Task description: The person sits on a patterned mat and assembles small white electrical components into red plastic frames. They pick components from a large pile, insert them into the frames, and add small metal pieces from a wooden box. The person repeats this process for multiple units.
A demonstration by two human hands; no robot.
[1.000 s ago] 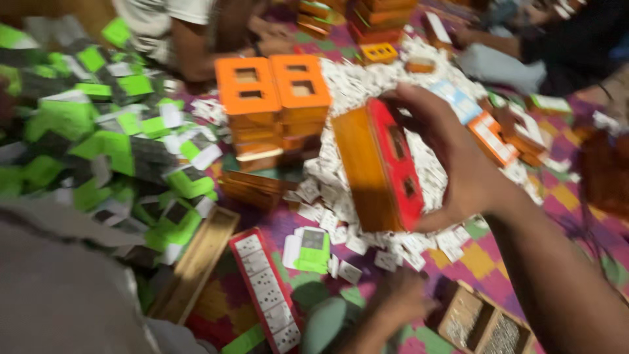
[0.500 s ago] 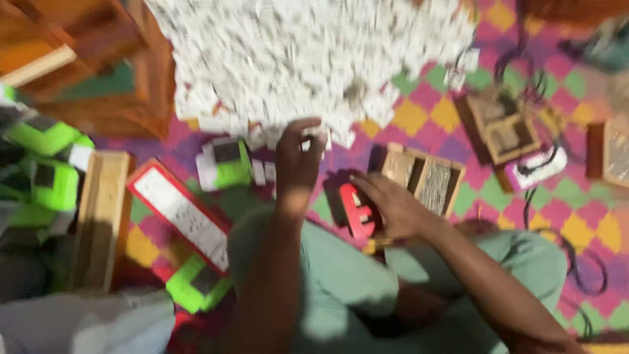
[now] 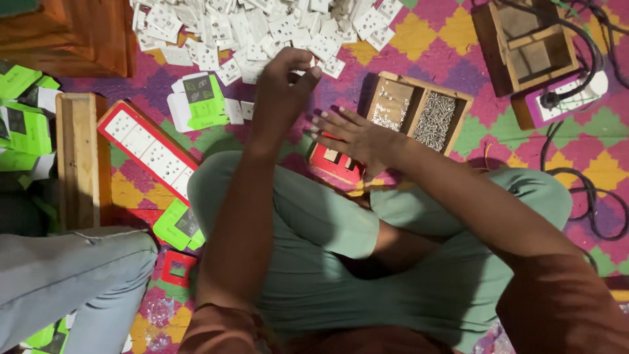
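Observation:
My left hand [image 3: 283,84] reaches forward to the near edge of a heap of small white plastic pieces [image 3: 262,26], fingertips pinched on one piece. My right hand [image 3: 357,136] lies with fingers spread over a red plate with white inserts [image 3: 333,164], holding it against my green-trousered knee [image 3: 308,216]. Just right of that hand stands a wooden two-compartment tray [image 3: 419,110] holding small screws.
A long red-framed white strip [image 3: 147,152], a wooden channel [image 3: 78,157] and green cartons [image 3: 23,128] lie at the left. Another person's grey-trousered leg [image 3: 72,275] is at the lower left. A wooden box [image 3: 524,46], a socket block [image 3: 563,98] and black cables [image 3: 590,190] sit at the right.
My left hand has risen from the mat to the edge of the white heap and pinched a piece. My right hand stays on the red plate, fingers now spread.

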